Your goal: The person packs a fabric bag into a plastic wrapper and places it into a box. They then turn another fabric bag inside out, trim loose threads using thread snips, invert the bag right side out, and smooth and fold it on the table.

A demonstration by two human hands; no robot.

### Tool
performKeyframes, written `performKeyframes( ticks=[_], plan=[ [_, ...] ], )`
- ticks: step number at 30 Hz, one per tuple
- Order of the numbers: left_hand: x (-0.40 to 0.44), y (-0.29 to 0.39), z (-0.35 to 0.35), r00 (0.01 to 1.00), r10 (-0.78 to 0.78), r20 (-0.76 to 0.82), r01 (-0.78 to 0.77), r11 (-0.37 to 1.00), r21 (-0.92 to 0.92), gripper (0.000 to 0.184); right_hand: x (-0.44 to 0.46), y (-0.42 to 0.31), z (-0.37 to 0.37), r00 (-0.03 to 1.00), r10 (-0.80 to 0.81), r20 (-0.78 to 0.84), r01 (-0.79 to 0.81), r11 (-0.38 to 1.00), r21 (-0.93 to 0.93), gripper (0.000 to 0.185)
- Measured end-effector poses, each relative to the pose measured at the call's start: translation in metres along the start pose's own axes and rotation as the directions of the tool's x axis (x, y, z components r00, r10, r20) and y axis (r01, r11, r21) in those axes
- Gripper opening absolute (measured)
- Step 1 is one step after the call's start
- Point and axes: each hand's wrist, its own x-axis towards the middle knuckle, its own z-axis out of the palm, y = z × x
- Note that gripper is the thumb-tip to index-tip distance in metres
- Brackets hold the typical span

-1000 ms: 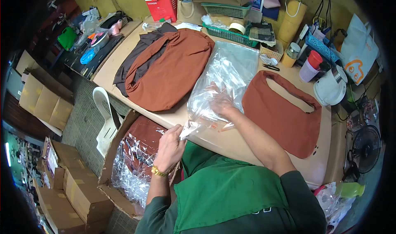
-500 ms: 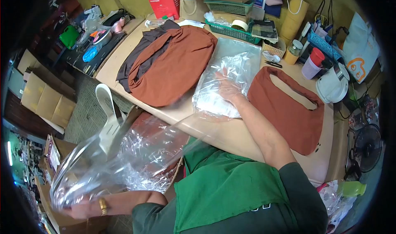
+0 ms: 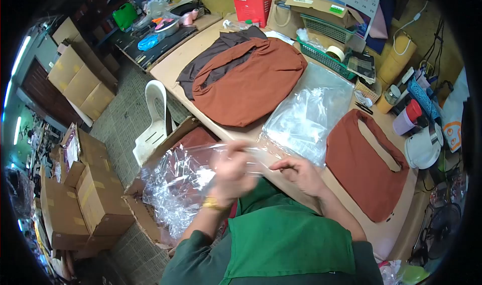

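Two hands [image 3: 266,172] held apart at the table's [image 3: 251,133] near edge.
Left hand [image 3: 233,173], blurred, is at a clear plastic sheet [image 3: 203,155] above the open carton [image 3: 143,215] — its grip cannot be told; right hand [image 3: 300,175] has loosely bent fingers, grip unclear. Beyond them lie flat plastic bags [image 3: 309,122] — between two rust-brown fabric bags [image 3: 246,96] [image 3: 364,177].

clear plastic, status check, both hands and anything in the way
Left hand blurred, seemingly closed on clear plastic. Right hand alongside, fingers bent, grip unclear. Open carton close on the left, possible snag.
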Motion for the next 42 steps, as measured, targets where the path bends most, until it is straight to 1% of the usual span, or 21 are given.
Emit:
performKeyframes(
  ticks=[1, 2, 4, 8, 10, 12, 14, 15, 17, 19, 21, 22, 25, 29, 32, 33, 35, 37, 39, 41, 42],
  plan=[
    [-0.018, 0.008, 0.038, 0.98, -0.077, 0.186, 0.114, 0.974, -0.195, 0.018, -0.007, 0.001, -0.004, 0.995, 0.082, -0.055, -0.062, 0.95, 0.306, 0.034],
    [-0.021, 0.023, 0.073, 0.988, 0.013, 0.156, 0.027, 0.967, -0.251, 0.023, -0.014, 0.008, -0.004, 0.996, 0.079, -0.044, -0.061, 0.949, 0.31, 0.034],
    [-0.026, 0.045, 0.112, 0.984, 0.046, 0.174, 0.03, 0.91, -0.412, 0.028, -0.034, 0.027, -0.005, 0.892, 0.186, -0.413, -0.009, 0.919, 0.394, 0.025],
    [0.007, 0.055, 0.138, 0.856, 0.22, 0.468, 0.22, 0.665, -0.714, 0.021, -0.099, 0.047, -0.05, 0.76, 0.139, -0.635, -0.057, 0.987, 0.148, 0.023],
    [0.026, 0.05, 0.159, 0.478, 0.053, 0.876, 0.808, 0.364, -0.463, 0.016, -0.127, 0.056, -0.071, 0.698, 0.087, -0.71, -0.024, 0.995, 0.098, 0.025],
    [0.04, 0.048, 0.19, 0.761, -0.02, 0.648, 0.344, 0.86, -0.378, 0.023, -0.151, 0.091, -0.088, 0.645, 0.142, -0.75, -0.097, 0.99, 0.104, 0.027],
    [0.027, 0.041, 0.246, 0.939, -0.047, 0.34, 0.104, 0.983, -0.152, 0.031, -0.17, 0.118, -0.093, 0.617, 0.259, -0.743, -0.198, 0.965, 0.172, 0.026],
    [0.033, 0.043, 0.255, 0.939, -0.049, 0.341, 0.106, 0.983, -0.153, 0.031, -0.166, 0.111, -0.089, 0.616, 0.261, -0.743, -0.2, 0.964, 0.173, 0.026],
    [0.046, 0.042, 0.267, 0.698, -0.285, 0.657, 0.363, 0.932, 0.019, 0.039, -0.156, 0.097, -0.078, 0.668, 0.193, -0.719, -0.258, 0.966, 0.019, 0.021],
    [0.054, 0.037, 0.274, 0.694, -0.287, 0.66, 0.291, 0.951, 0.107, 0.042, -0.152, 0.099, -0.072, 0.696, 0.172, -0.697, -0.231, 0.973, 0.01, 0.013],
    [0.053, 0.037, 0.281, 0.687, -0.293, 0.665, 0.143, 0.952, 0.271, 0.048, -0.145, 0.087, -0.07, 0.781, 0.04, -0.623, -0.299, 0.901, -0.316, 0.01],
    [0.048, 0.032, 0.281, 0.792, -0.267, 0.549, 0.13, 0.952, 0.276, 0.048, -0.143, 0.085, -0.069, 0.772, 0.104, -0.627, -0.324, 0.913, -0.247, 0.01],
    [0.05, 0.021, 0.277, 0.652, -0.374, 0.66, 0.465, 0.884, 0.042, 0.046, -0.145, 0.097, -0.077, 0.865, -0.013, -0.502, -0.24, 0.868, -0.436, 0.011],
    [0.042, 0.013, 0.259, 0.735, -0.258, 0.627, 0.454, 0.874, -0.173, 0.031, -0.131, 0.092, -0.075, 0.872, 0.005, -0.49, -0.254, 0.86, -0.443, 0.015],
    [0.05, 0.006, 0.189, 0.859, -0.278, 0.429, 0.399, 0.889, -0.223, 0.026, -0.119, 0.077, -0.069, 0.847, 0.161, -0.507, -0.05, 0.973, 0.227, 0.025],
    [0.05, -0.006, 0.16, 0.882, -0.246, 0.403, 0.32, 0.938, -0.129, 0.032, -0.121, 0.083, -0.071, 0.845, 0.16, -0.511, -0.049, 0.973, 0.225, 0.025],
    [0.035, -0.042, 0.128, 0.754, -0.453, 0.475, 0.347, 0.889, 0.297, 0.047, -0.124, 0.101, -0.071, 0.74, 0.324, -0.59, -0.083, 0.914, 0.398, 0.023],
    [0.023, -0.043, 0.102, 0.865, -0.344, 0.366, 0.114, 0.844, 0.524, 0.058, -0.121, 0.099, -0.068, 0.735, 0.364, -0.572, -0.113, 0.897, 0.427, 0.019],
    [0.031, -0.024, 0.098, 0.909, -0.213, 0.359, 0.123, 0.959, 0.257, 0.057, -0.108, 0.094, -0.066, 0.744, 0.391, -0.542, -0.137, 0.883, 0.449, 0.016],
    [0.024, -0.005, 0.113, 0.867, -0.018, 0.498, 0.108, 0.983, -0.151, 0.05, -0.091, 0.09, -0.056, 0.835, 0.305, -0.459, -0.215, 0.947, 0.237, 0.007],
    [0.028, 0.011, 0.111, 0.757, 0.017, 0.653, 0.204, 0.943, -0.262, 0.05, -0.08, 0.092, -0.048, 0.883, 0.218, -0.415, -0.105, 0.955, 0.278, 0.004]
  ],
)
